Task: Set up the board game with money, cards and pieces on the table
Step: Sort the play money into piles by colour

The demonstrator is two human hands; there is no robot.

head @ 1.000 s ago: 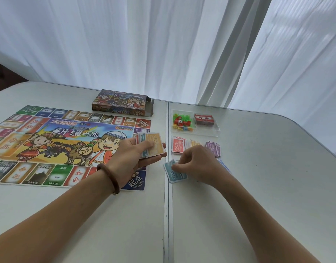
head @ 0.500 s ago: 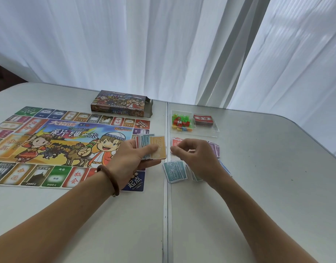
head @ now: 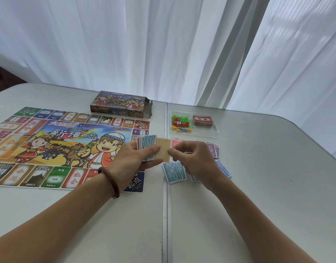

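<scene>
The colourful game board (head: 55, 147) lies flat on the left half of the table. My left hand (head: 133, 158) holds a fanned stack of play money (head: 153, 147), an orange note on top. My right hand (head: 191, 158) pinches the right edge of that orange note. Sorted piles of notes lie under and around my right hand: teal (head: 173, 172), purple (head: 213, 149), blue (head: 223, 170) and red (head: 175, 142). A clear tray (head: 213, 132) holds coloured pieces (head: 180, 124) and a red card deck (head: 203, 120).
The game box (head: 121, 106) lies open-ended behind the board. A seam (head: 165, 215) runs between the two white tables. White curtains hang behind. The right table curves off at its far right corner.
My right hand has left the teal pile on the table and moved up-left to the stack in my left hand, where it now pinches the orange note.
</scene>
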